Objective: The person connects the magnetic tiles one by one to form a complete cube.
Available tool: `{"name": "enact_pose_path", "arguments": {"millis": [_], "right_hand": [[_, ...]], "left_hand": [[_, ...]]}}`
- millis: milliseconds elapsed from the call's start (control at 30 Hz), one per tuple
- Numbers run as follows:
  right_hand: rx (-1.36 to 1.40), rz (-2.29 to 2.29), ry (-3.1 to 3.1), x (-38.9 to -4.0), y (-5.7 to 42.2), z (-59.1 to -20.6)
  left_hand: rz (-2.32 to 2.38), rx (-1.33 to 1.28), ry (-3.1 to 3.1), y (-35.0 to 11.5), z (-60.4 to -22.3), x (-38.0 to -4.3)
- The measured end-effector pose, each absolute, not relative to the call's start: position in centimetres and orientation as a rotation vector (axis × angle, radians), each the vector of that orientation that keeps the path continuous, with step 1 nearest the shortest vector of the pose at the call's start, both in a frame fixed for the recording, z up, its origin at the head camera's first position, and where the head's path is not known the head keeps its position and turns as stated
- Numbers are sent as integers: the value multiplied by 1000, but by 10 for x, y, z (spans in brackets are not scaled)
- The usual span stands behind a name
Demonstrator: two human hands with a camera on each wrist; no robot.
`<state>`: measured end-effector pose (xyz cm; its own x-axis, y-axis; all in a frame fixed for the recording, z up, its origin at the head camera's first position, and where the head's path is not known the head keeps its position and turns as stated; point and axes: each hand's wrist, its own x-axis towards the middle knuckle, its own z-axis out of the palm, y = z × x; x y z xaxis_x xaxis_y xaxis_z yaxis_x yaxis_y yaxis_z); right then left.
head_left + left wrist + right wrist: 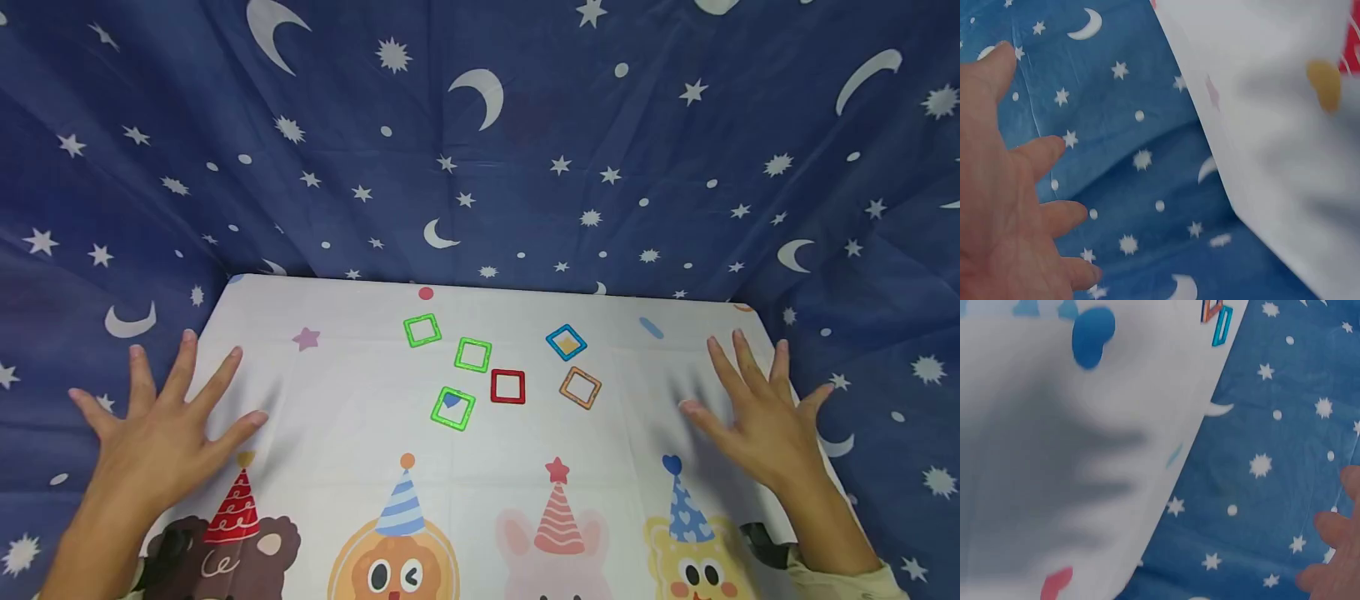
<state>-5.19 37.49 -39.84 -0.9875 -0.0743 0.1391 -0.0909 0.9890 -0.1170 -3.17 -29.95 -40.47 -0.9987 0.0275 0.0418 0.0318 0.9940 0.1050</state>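
From my remote seat, the head view showed me both hands well apart: the left hand [161, 440] out by the left edge of the white tabletop [352, 392], the right hand [772, 425] out by its right edge. On each, the fingers were straight and spread, and neither held anything; soft shadows [1029, 475] on the tabletop made me judge that they hung above it.

What mattered to me was the gap between them. In it lay the upper green frame [426, 341], the middle green frame [471, 367], the lower green frame [447, 422], the red frame [508, 372], the blue frame [558, 348] and the orange frame [575, 398], all inward of both thumbs: rightward from the left hand, leftward from the right. The right hand looked the nearer one, its thumb tip roughly level with the orange frame. From the left thumb, a wider stretch ran across to the lower green frame.

None gave me a long axis to follow, since each was a square outline; only the turn differed. The red one sat nearly in line with the tabletop's far edge, while the blue one lay corner-on to me.

My right wrist view caught the orange and blue frames at its top; the left one showed spread fingers over blue star cloth [1110, 187].
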Motion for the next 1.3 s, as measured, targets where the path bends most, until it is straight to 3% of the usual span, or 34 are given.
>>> {"name": "enact_pose_path", "arguments": {"millis": [200,800,1300], "right_hand": [[206,212,-2992,-57,349,-410],[658,312,-2894,-86,228,-440],[529,478,-3113,-114,171,-475]], "left_hand": [[-294,-142,-3040,-272,-409,-34],[-462,-547,-2942,-124,-442,-49],[-702,-341,-3190,-89,-484,-69]]}}
